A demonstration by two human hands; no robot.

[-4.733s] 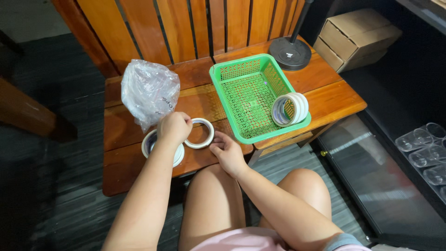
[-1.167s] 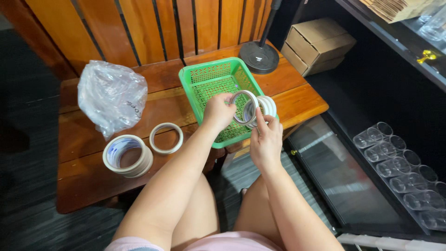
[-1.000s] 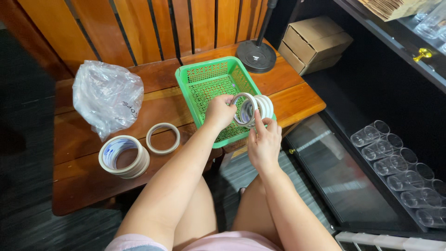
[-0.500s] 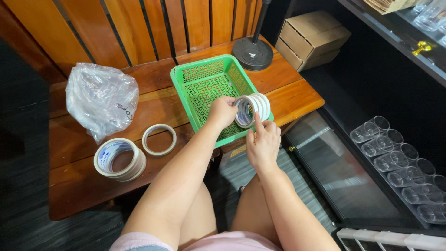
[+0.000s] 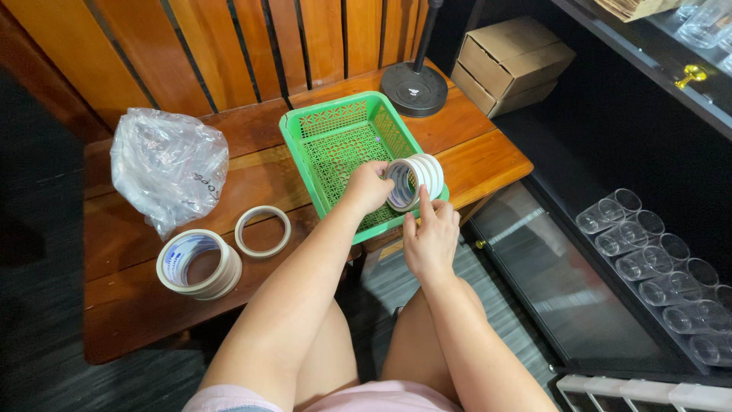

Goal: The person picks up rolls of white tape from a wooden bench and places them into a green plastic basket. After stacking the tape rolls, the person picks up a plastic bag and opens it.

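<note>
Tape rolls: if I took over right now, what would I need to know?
Left hand: grips the near end of the row of tape rolls, which stands on edge at the right rim of the green basket.
Right hand: fingers steady the row from below.
Done: several rolls sit together in the basket.
Left: a thick stack of rolls and a single thin roll lie flat on the wooden bench, outside the basket. A crumpled plastic bag lies behind them.

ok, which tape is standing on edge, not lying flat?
The row of tape rolls in the green basket, between both hands. The big stack and the thin ring lie flat on the bench.
</note>
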